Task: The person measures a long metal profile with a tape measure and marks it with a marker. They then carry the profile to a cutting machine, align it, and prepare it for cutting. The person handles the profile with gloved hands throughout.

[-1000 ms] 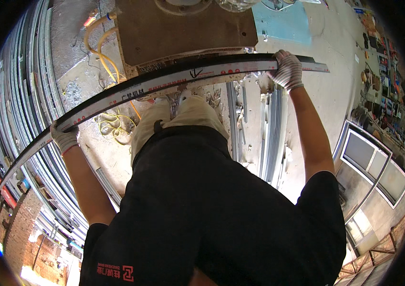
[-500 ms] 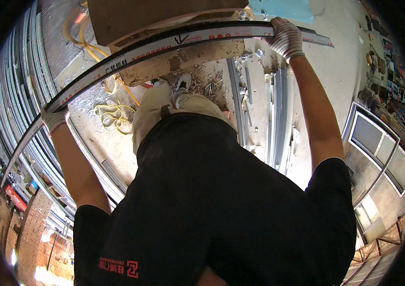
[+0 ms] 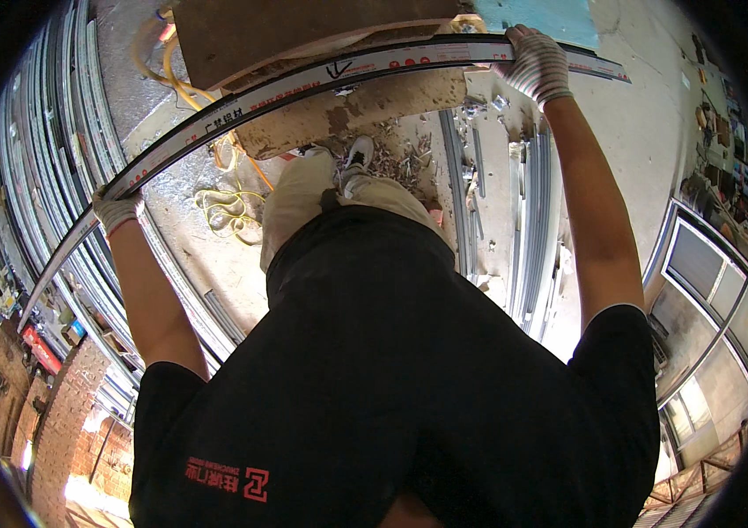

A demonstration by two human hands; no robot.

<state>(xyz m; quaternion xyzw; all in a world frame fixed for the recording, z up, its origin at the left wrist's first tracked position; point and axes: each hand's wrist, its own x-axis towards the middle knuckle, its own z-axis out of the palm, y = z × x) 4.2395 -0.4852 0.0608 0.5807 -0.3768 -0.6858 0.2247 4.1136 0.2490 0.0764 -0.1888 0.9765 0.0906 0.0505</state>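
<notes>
A long metal profile (image 3: 290,88), dark-edged with a pale printed film on its face, spans the view in front of me and looks bowed in the fisheye picture. My left hand (image 3: 118,209), in a pale knit glove, is closed around it toward the left. Near its right end my right hand (image 3: 537,66), in a striped knit glove, grips it too, with a short length sticking out past the fingers. The profile crosses in front of a brown workbench (image 3: 330,110); whether it touches the bench I cannot tell.
Stacks of long profiles (image 3: 44,132) fill the left side. More grey profiles (image 3: 532,229) lie on the floor at the right. A yellow hose (image 3: 231,211) coils left of my legs, and scraps (image 3: 405,163) litter the floor by my shoes. Framed windows (image 3: 713,273) stand far right.
Both hands keep their hold on the profile. The whole surroundings have shifted slightly right in the picture, and the profile with my hands has shifted slightly right too.
</notes>
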